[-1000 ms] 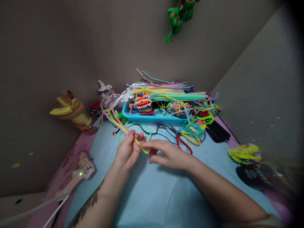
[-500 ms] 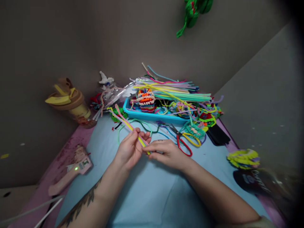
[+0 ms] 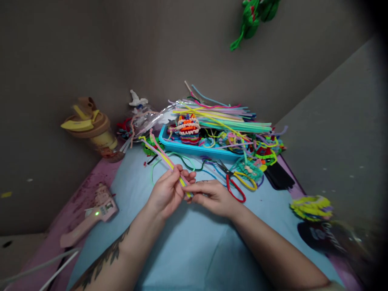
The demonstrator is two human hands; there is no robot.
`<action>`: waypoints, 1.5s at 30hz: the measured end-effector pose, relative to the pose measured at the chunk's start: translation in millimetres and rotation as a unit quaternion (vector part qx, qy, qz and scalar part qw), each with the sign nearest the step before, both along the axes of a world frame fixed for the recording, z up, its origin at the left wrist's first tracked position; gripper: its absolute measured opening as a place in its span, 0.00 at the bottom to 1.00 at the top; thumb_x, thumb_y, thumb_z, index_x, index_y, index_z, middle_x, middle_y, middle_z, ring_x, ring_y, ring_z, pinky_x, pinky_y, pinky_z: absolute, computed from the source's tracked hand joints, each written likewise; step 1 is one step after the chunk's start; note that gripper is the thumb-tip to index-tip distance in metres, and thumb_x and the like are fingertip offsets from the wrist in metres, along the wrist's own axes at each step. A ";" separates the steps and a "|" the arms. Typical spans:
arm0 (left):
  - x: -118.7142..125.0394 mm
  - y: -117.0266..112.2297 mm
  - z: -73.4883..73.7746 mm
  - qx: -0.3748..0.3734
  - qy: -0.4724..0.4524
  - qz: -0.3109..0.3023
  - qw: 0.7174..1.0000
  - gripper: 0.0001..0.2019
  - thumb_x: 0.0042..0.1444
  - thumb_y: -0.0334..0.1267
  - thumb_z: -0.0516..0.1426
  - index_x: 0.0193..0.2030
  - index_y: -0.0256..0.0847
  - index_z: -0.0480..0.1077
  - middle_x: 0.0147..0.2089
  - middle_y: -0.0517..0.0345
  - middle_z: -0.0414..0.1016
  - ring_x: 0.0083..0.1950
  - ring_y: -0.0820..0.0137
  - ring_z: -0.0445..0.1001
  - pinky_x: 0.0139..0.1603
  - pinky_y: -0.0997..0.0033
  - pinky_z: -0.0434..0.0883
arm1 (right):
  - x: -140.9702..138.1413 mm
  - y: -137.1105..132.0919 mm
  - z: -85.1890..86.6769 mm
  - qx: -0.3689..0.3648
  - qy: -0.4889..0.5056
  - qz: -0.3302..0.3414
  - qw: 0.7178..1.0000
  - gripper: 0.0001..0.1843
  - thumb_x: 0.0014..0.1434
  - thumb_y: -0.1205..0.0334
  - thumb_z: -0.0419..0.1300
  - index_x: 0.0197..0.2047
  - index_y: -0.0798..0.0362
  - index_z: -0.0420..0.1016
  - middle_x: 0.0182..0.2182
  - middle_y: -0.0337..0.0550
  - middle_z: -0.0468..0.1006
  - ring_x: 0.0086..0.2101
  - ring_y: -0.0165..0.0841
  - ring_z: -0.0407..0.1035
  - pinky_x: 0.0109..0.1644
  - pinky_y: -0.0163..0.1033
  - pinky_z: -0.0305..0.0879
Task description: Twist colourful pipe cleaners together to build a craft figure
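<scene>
My left hand (image 3: 168, 193) pinches a small bundle of pipe cleaners (image 3: 160, 154), yellow, pink and pale purple, which slants up to the left from my fingers. My right hand (image 3: 212, 196) meets it from the right and grips the bundle's near end with its fingertips. Both hands hover just above the light blue mat (image 3: 194, 242), close in front of me. Red and yellow scissors (image 3: 235, 182) lie just beyond my right hand.
A blue tray (image 3: 194, 147) heaped with coloured pipe cleaners (image 3: 224, 117) and woven pieces stands at the back. A pink glue gun (image 3: 91, 216) lies left, a yellow-brown cup (image 3: 91, 129) behind it. A yellow woven piece (image 3: 312, 206) sits right; a green figure (image 3: 251, 20) hangs on the wall.
My hands stayed together on the bundle, with the fingers shifting slightly along it. The view has tilted a little, so things sit slightly further right.
</scene>
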State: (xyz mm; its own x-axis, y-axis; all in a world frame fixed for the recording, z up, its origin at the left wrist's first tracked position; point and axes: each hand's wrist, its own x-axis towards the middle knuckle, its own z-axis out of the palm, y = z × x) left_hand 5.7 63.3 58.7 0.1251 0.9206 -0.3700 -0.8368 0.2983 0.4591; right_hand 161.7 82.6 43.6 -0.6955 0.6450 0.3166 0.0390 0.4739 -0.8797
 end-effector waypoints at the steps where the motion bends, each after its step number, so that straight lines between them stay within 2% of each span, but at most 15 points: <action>1: 0.5 -0.5 0.3 0.006 0.001 -0.002 1.000 0.09 0.62 0.29 0.47 0.33 0.36 0.67 0.28 0.56 0.72 0.34 0.70 0.76 0.34 0.71 0.75 | -0.6 -0.4 -0.9 -0.010 -0.007 -0.015 1.000 0.14 0.59 0.64 0.57 0.49 0.55 0.73 0.31 0.42 0.80 0.31 0.28 0.73 0.36 0.32 0.68; 4: 2.0 -1.5 0.7 0.019 0.005 -0.005 1.000 0.07 0.61 0.29 0.49 0.34 0.36 0.67 0.28 0.57 0.72 0.36 0.68 0.77 0.36 0.69 0.75 | -2.2 -2.0 -2.3 -0.020 -0.028 -0.058 0.998 0.14 0.57 0.62 0.59 0.47 0.56 0.75 0.30 0.41 0.78 0.28 0.26 0.70 0.33 0.31 0.66; 9: 2.8 -1.6 -0.6 0.019 0.002 -0.004 1.000 0.07 0.61 0.29 0.49 0.33 0.37 0.66 0.27 0.58 0.71 0.35 0.69 0.76 0.39 0.65 0.74 | -2.6 -2.4 -4.0 0.009 -0.035 -0.059 0.998 0.16 0.56 0.61 0.60 0.47 0.55 0.74 0.29 0.40 0.76 0.28 0.26 0.67 0.34 0.31 0.64; 13: 4.4 -2.1 0.0 0.026 0.006 -0.005 1.000 0.06 0.60 0.29 0.50 0.32 0.37 0.66 0.26 0.60 0.69 0.35 0.69 0.75 0.44 0.61 0.73 | -3.8 -2.5 -5.4 0.034 -0.051 -0.092 0.994 0.15 0.56 0.58 0.60 0.46 0.54 0.75 0.25 0.37 0.72 0.25 0.25 0.64 0.31 0.30 0.63; 17: 4.0 -2.0 1.3 0.024 0.007 0.007 1.000 0.07 0.60 0.29 0.49 0.33 0.37 0.66 0.25 0.60 0.69 0.35 0.69 0.75 0.45 0.61 0.73 | -4.3 -4.1 -6.4 0.035 -0.019 -0.081 0.996 0.16 0.55 0.61 0.60 0.47 0.53 0.71 0.30 0.39 0.74 0.27 0.26 0.66 0.32 0.31 0.64; 19: 3.0 -1.6 1.4 0.020 0.011 0.016 1.000 0.07 0.60 0.29 0.49 0.33 0.36 0.66 0.25 0.60 0.69 0.34 0.69 0.75 0.44 0.62 0.73 | -3.7 -4.6 -8.0 0.010 0.014 -0.077 0.997 0.13 0.55 0.62 0.60 0.44 0.53 0.69 0.33 0.41 0.73 0.29 0.27 0.67 0.32 0.32 0.65; 22: 2.1 -1.2 0.3 0.022 0.016 0.013 1.000 0.06 0.60 0.29 0.51 0.32 0.36 0.66 0.24 0.60 0.69 0.34 0.69 0.75 0.44 0.64 0.73 | -2.3 -4.0 -11.3 -0.037 0.027 -0.097 0.994 0.06 0.56 0.60 0.59 0.36 0.53 0.66 0.29 0.38 0.71 0.26 0.26 0.65 0.30 0.32 0.64; 26: 2.7 -1.5 -1.1 0.028 0.019 0.001 0.999 0.03 0.58 0.30 0.53 0.33 0.37 0.66 0.25 0.60 0.70 0.35 0.68 0.76 0.44 0.64 0.72 | -1.1 -2.9 -12.7 -0.048 -0.006 -0.126 0.991 0.10 0.55 0.57 0.60 0.31 0.52 0.64 0.24 0.35 0.67 0.23 0.25 0.61 0.27 0.31 0.60; 32: 3.5 -2.6 0.1 0.021 0.020 0.005 1.000 0.03 0.58 0.31 0.54 0.33 0.37 0.66 0.25 0.60 0.70 0.35 0.69 0.76 0.41 0.68 0.73 | -3.6 -2.9 -5.6 0.019 -0.020 -0.125 0.992 0.10 0.54 0.57 0.61 0.29 0.53 0.66 0.24 0.37 0.71 0.23 0.26 0.63 0.27 0.32 0.60; 36: 3.8 -3.5 0.0 0.026 0.026 0.012 0.999 0.03 0.58 0.31 0.54 0.32 0.37 0.66 0.25 0.59 0.70 0.38 0.67 0.76 0.44 0.65 0.72 | -4.8 -2.2 -1.9 0.045 -0.031 -0.150 0.987 0.11 0.55 0.57 0.61 0.27 0.53 0.65 0.22 0.36 0.71 0.22 0.26 0.62 0.26 0.31 0.59; 39: 3.6 -3.7 -1.6 0.043 0.043 0.032 0.998 0.03 0.57 0.32 0.54 0.33 0.37 0.65 0.25 0.60 0.71 0.41 0.66 0.77 0.46 0.65 0.70 | -5.3 -3.7 -0.9 0.114 -0.062 -0.145 0.981 0.07 0.57 0.59 0.59 0.32 0.53 0.68 0.25 0.39 0.73 0.24 0.27 0.64 0.28 0.32 0.60; 42: 5.1 -3.8 -4.6 0.068 0.069 0.051 0.994 0.04 0.57 0.34 0.56 0.32 0.38 0.65 0.26 0.59 0.73 0.47 0.64 0.75 0.49 0.67 0.68 | -8.3 -9.1 -1.9 0.204 -0.129 -0.158 0.957 0.09 0.59 0.59 0.56 0.40 0.55 0.69 0.28 0.43 0.75 0.27 0.30 0.67 0.31 0.34 0.61; 45: 9.7 -4.5 -8.5 0.063 0.087 0.076 0.991 0.05 0.57 0.36 0.56 0.32 0.39 0.64 0.28 0.58 0.75 0.51 0.64 0.73 0.50 0.67 0.66 | -13.7 -16.0 -5.3 0.267 -0.223 -0.192 0.918 0.10 0.63 0.60 0.51 0.39 0.57 0.70 0.27 0.46 0.75 0.29 0.34 0.69 0.32 0.36 0.60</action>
State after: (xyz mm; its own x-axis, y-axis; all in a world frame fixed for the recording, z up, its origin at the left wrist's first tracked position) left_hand 15.4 58.8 50.2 -0.0734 0.9644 -0.2542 -0.7725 0.1062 0.6260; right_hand 148.0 66.6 38.3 -0.5875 0.7046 0.3980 0.5927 0.7095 -0.3812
